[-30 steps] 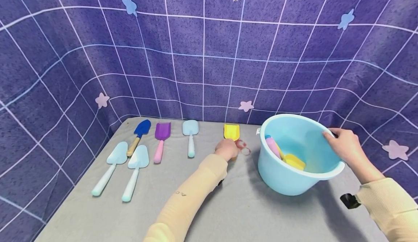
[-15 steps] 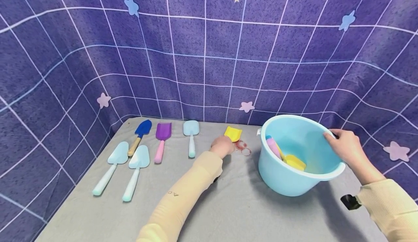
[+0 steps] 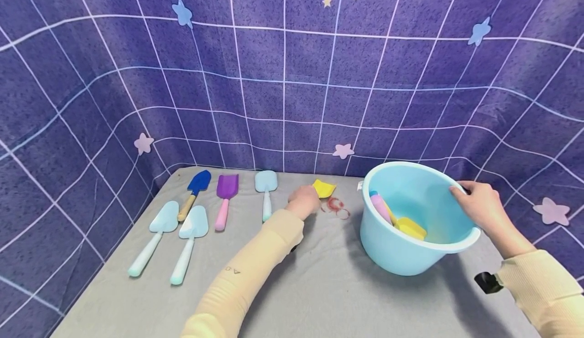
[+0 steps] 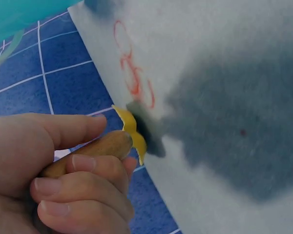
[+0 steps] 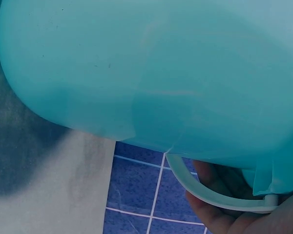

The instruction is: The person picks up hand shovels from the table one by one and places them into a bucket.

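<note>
My left hand (image 3: 304, 201) grips the wooden handle (image 4: 95, 152) of a small shovel with a yellow scoop (image 3: 324, 189), near the table's back edge. In the left wrist view the scoop (image 4: 129, 131) is seen nearly end-on, close to its shadow on the cloth. With my right hand (image 3: 480, 203) I hold the rim of a light blue bucket (image 3: 401, 257), which leans toward me; its pale handle (image 5: 205, 197) shows by the fingers in the right wrist view. Inside lie a yellow scoop (image 3: 410, 228) and a pink-purple handle (image 3: 380, 207).
On the left of the grey table (image 3: 150, 307) lie a blue trowel (image 3: 198, 181) with a wooden handle, a purple shovel (image 3: 227, 187), a light blue shovel (image 3: 266, 182) and two light blue trowels (image 3: 193, 224). Red ring marks (image 3: 335, 205) stain the cloth. A purple grid curtain (image 3: 255, 100) stands behind.
My left hand has moved a little left with the yellow shovel, and the scoop has turned and tilted. The right hand and the bucket have stayed in place.
</note>
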`<state>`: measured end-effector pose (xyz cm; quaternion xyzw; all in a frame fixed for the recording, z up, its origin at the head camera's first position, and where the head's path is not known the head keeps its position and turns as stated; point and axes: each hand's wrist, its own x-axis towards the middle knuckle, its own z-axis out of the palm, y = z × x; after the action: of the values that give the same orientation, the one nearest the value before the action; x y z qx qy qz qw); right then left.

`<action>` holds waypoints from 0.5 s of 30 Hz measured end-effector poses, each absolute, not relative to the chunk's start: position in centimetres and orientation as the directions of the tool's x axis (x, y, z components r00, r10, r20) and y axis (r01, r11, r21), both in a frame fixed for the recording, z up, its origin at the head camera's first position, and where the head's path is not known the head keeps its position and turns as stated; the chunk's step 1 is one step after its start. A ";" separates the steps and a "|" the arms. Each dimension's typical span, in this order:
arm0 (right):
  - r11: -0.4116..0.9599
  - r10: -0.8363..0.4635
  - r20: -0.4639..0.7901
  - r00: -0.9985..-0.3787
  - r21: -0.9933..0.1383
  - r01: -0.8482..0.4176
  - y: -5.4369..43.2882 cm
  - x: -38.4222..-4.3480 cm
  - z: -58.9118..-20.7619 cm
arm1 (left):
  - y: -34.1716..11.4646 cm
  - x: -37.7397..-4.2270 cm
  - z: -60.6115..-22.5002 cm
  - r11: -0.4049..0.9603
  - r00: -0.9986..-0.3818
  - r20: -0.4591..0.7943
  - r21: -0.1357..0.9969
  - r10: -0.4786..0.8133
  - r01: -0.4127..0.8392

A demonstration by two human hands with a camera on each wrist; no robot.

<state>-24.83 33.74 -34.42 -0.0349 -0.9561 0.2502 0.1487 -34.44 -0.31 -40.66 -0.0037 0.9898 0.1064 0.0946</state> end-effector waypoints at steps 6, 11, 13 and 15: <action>0.871 0.143 0.267 -0.953 -0.491 -0.007 33.7 -24.8 -34.3 | -1.1 -34.7 -39.7 0.979 -0.985 -0.166 0.205 0.039 0.004; 0.875 0.138 0.266 -0.954 -0.485 -0.008 33.8 -24.9 -34.4 | -1.9 -34.4 -38.8 0.984 -0.982 -0.173 0.175 0.075 0.044; 0.873 0.139 0.263 -0.955 -0.487 -0.007 33.8 -24.9 -34.5 | -2.2 -34.3 -38.4 0.985 -0.980 -0.179 0.164 0.086 0.057; 0.873 0.143 0.262 -0.954 -0.488 -0.003 33.8 -24.9 -34.5 | -2.4 -34.1 -37.9 0.987 -0.978 -0.183 0.147 0.097 0.070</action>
<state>-24.91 33.83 -34.49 -0.0367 -0.9565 0.2495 0.1465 -34.15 -2.45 -37.88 0.0419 0.9921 0.0703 0.0950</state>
